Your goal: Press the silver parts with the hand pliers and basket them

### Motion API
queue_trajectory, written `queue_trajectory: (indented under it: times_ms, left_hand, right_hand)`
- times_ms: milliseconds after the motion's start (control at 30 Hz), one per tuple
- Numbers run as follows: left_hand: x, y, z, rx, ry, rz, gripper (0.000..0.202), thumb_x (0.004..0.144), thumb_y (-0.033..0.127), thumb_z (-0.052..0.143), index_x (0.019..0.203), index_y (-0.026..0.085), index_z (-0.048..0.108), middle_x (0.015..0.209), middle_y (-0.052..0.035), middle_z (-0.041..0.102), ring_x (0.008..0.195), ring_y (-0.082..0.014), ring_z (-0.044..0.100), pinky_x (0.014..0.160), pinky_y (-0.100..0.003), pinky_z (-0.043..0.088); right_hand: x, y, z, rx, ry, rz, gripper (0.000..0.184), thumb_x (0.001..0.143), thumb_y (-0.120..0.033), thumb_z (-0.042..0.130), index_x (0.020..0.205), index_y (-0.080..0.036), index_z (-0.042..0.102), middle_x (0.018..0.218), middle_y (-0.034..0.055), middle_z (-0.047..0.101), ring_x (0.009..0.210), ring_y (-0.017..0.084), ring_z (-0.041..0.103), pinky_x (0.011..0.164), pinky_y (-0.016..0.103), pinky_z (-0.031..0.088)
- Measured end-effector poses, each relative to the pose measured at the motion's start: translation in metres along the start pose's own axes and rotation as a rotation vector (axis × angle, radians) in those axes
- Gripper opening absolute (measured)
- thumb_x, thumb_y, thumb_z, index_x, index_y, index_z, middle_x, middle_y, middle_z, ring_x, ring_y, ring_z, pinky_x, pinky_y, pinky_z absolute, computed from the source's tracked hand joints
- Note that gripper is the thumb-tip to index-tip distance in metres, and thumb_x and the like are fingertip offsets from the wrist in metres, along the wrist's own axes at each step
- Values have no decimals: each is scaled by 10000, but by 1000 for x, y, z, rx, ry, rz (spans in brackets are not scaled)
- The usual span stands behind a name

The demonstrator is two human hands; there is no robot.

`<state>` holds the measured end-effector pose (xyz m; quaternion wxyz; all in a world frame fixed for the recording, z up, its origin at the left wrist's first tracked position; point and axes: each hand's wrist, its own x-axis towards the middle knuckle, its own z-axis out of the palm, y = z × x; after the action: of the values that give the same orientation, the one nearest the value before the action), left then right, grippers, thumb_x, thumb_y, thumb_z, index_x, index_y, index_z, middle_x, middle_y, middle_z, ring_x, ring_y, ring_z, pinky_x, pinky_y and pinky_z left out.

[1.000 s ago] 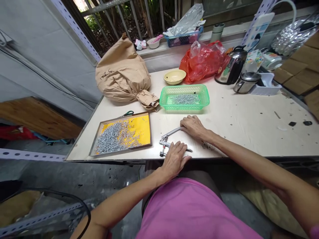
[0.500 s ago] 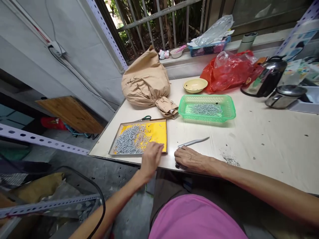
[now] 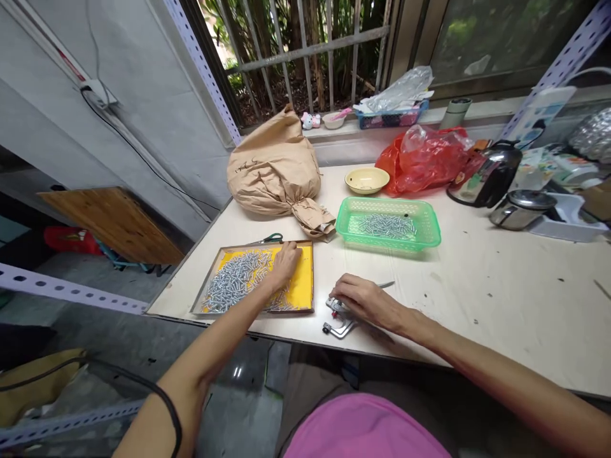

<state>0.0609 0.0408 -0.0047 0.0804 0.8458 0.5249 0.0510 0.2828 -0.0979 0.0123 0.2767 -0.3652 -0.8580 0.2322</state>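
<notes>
My left hand point(image 3: 285, 262) reaches over the far right part of a shallow tray point(image 3: 312, 280) with a yellow lining. Its fingers point down and look bent together; what they hold, if anything, is hidden. Small silver screw-like pieces point(image 3: 236, 277) heap up on the tray's left side, with loose ones spread toward the middle. My right hand point(image 3: 365, 299) rests with curled fingers over silver C-jawed pliers point(image 3: 344, 329) near the table's front edge. The jaw end lies uncovered toward me, and a long handle point(image 3: 386, 284) sticks out beyond the hand.
A green plastic basket point(image 3: 434, 238) holds more small metal pieces. Behind the tray stand a tied brown paper sack point(image 3: 272, 175) and green-handled scissors point(image 3: 273, 238). Farther back are a yellow bowl point(image 3: 367, 188), a red plastic bag point(image 3: 420, 165), a kettle point(image 3: 491, 175) and a lidded metal cup point(image 3: 515, 213).
My left hand has moved from the tray's near right edge to its far side. My right hand has shifted, so the pliers' jaw end now shows. The camera view has tilted slightly upward.
</notes>
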Motion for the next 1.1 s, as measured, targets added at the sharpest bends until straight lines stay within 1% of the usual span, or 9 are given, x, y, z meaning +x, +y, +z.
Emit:
queue_trajectory:
  times_ms: [167,300,367,467,600,767,833,933,1100]
  left_hand:
    - [9,-9,4,108,19,40,185,849,117,435,841,131,620,971,-144,590,962,-235,491,786,-322,400]
    - [-1,-2,1,53,106,60,208,846,148,433,803,128,635,882,-131,624,858,-221,538,749,-323,410]
    - [-13,9,-5,-43,168,49,200,835,162,445,792,129,638,842,-107,638,805,-200,557,739,-313,418]
    - [-36,31,-17,-241,198,-25,155,802,192,488,770,144,632,788,-65,651,727,-167,581,701,-289,435]
    - [-71,58,-30,-563,58,-147,122,775,267,536,787,166,603,687,-14,644,605,-136,601,596,-249,461]
    - [-105,73,-27,-846,-107,-243,144,775,313,523,821,179,502,631,-3,648,506,-136,602,496,-244,479]
    - [-113,77,-25,-894,-123,-269,144,774,305,511,840,184,469,613,-1,646,497,-144,604,479,-249,483]
    - [-121,84,-24,-932,-127,-303,154,777,309,512,848,185,457,607,3,639,494,-145,601,472,-254,489]
    - [-132,93,-30,-988,-117,-277,241,786,395,573,772,161,515,677,-17,627,557,-124,595,499,-237,491]
  right_hand:
    - [-5,-5,4,-222,-178,118,281,975,-234,364,917,-171,631,908,64,589,805,142,546,703,250,398]
    - [-14,-14,15,-338,-259,197,195,943,-284,454,942,-171,612,926,68,605,825,164,544,708,272,368]
    - [-18,-17,19,-401,-269,247,158,919,-279,495,975,-170,595,968,82,608,885,194,541,734,291,361]
    - [-23,-15,20,-445,-270,353,151,932,-224,444,1007,-167,563,1003,94,607,892,205,539,718,296,351]
    - [-32,-7,12,-358,-339,423,181,955,-174,358,980,-180,537,920,64,618,793,168,542,664,272,338]
    - [-50,-6,9,-339,-283,434,188,921,-313,488,1027,-170,549,996,81,600,920,196,536,751,286,362]
    - [-55,-6,12,-337,-287,426,196,907,-306,510,1029,-161,558,1018,88,590,930,201,536,756,291,370]
    - [-57,-3,15,-280,-266,417,175,936,-250,436,992,-148,567,971,82,593,887,178,545,740,274,381]
    - [-47,18,4,-198,-54,405,219,966,-281,379,1036,-166,552,958,54,593,856,151,546,743,260,385]
